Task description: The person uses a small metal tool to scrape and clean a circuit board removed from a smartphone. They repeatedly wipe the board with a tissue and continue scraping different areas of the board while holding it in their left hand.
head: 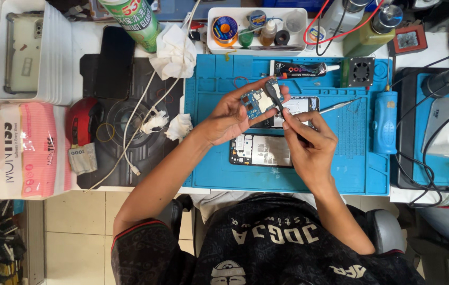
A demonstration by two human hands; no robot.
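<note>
Resting in the left hand [230,117], a circuit board [256,102] meets the right hand's [309,141] brush [273,91].

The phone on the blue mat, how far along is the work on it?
Done: the opened phone lies on the blue mat, insides exposed, and its blue circuit board is out. In hand: the left hand holds the board while the right hand works a dark tool against it. Left: the board is not back in, and a second opened phone part lies beside.
</note>
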